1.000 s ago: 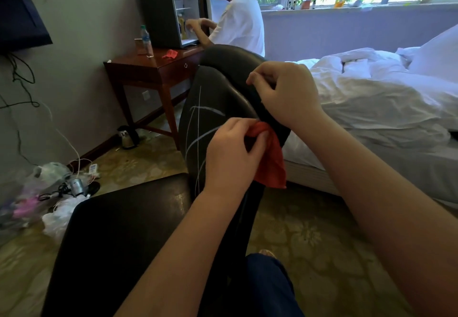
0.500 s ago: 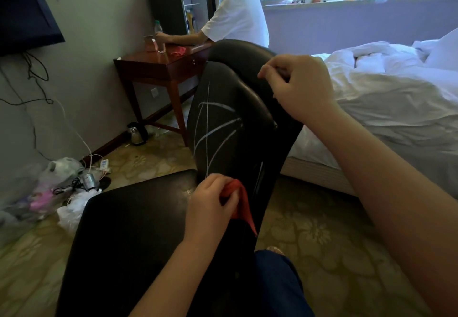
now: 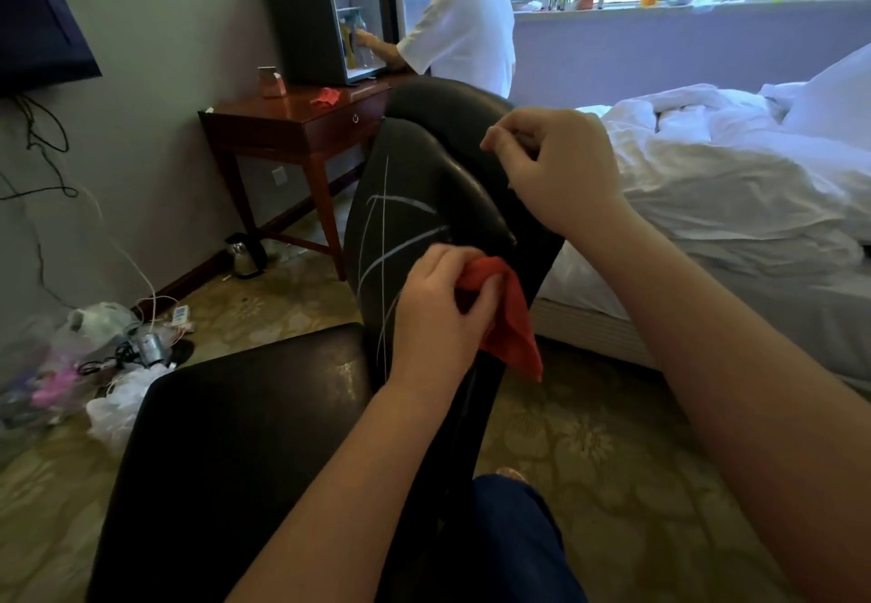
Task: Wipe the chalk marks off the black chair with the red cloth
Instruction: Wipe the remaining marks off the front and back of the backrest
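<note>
Bedroom, left hand [image 3: 438, 315] gripping red cloth [image 3: 511, 329] against black chair [image 3: 405, 230], right hand [image 3: 561, 173] above, grasp unclear.

The black chair [image 3: 414, 178] looks like smooth leather with a soft sheen, streaked by dusty, matt chalk marks [image 3: 400, 206]. The red cloth [image 3: 511, 319] is matt woven fabric. The table [image 3: 292, 119] is glossy dark wood; the bed [image 3: 735, 187] has crumpled white cotton.

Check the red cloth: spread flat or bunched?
Bunched: left hand grips the red cloth crumpled against the black chair, a corner hanging free.
</note>
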